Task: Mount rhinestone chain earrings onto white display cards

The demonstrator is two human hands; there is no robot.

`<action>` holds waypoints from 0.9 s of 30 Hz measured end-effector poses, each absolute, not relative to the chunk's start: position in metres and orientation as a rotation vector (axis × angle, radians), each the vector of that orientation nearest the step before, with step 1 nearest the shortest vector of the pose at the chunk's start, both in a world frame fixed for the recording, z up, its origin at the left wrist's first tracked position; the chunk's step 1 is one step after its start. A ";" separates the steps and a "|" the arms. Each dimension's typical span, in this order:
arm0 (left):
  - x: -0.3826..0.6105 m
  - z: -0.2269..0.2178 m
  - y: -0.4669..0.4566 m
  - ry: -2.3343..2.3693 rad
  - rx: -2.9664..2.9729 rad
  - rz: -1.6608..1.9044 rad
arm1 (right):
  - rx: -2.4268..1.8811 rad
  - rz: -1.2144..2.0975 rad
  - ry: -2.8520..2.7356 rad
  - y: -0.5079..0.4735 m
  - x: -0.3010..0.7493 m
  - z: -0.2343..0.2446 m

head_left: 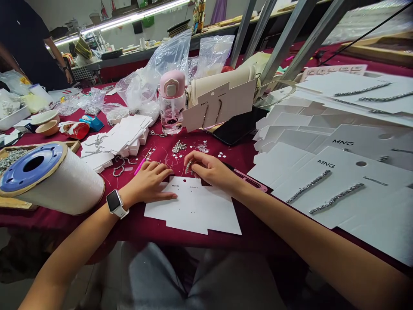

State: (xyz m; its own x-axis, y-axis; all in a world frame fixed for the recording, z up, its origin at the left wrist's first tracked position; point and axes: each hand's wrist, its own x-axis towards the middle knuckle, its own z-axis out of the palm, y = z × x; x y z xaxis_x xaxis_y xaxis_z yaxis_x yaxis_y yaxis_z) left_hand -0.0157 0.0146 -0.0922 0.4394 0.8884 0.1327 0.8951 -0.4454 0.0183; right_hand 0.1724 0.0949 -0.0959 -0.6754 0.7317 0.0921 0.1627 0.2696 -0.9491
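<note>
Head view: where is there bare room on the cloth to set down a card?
Bare maroon cloth lies between the white thread spool and the white MNG card, with a narrower strip between that card and the stacked cards. Behind that card it is crowded: loose rhinestone chains and a pink-capped bottle.
</note>
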 end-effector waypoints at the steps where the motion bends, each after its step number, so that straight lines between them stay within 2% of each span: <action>1: -0.015 -0.093 0.015 -1.635 -2.639 -0.169 | -0.811 1.411 -2.028 0.095 0.173 -0.096; 5: -0.015 -0.095 0.015 -1.745 -2.640 -0.164 | -0.806 1.439 -2.097 0.094 0.173 -0.095; 10: -0.014 -0.092 0.015 -1.876 -2.653 -0.188 | -0.770 1.321 -2.316 0.089 0.174 -0.089; 14: -0.014 -0.086 0.014 -2.043 -2.657 -0.324 | -0.760 1.270 -2.338 0.087 0.174 -0.086; 17: -0.013 -0.083 0.014 -2.240 -2.718 -0.580 | -0.739 1.203 -2.281 0.088 0.176 -0.083; 22: -0.013 -0.082 0.015 -2.563 -2.851 -1.274 | -0.711 1.079 -2.222 0.083 0.180 -0.075; 27: -0.013 -0.083 0.020 -2.781 -2.727 -1.563 | -0.664 1.144 -2.248 0.070 0.179 -0.073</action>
State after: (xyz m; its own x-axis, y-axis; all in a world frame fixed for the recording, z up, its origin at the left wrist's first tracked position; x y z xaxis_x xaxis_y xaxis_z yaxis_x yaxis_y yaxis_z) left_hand -0.0129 0.0198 -0.0834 0.1372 0.9668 -0.2154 0.3188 0.1628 0.9337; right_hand 0.1790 0.0703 -0.0727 -0.7405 0.6315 0.2300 0.1855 0.5210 -0.8332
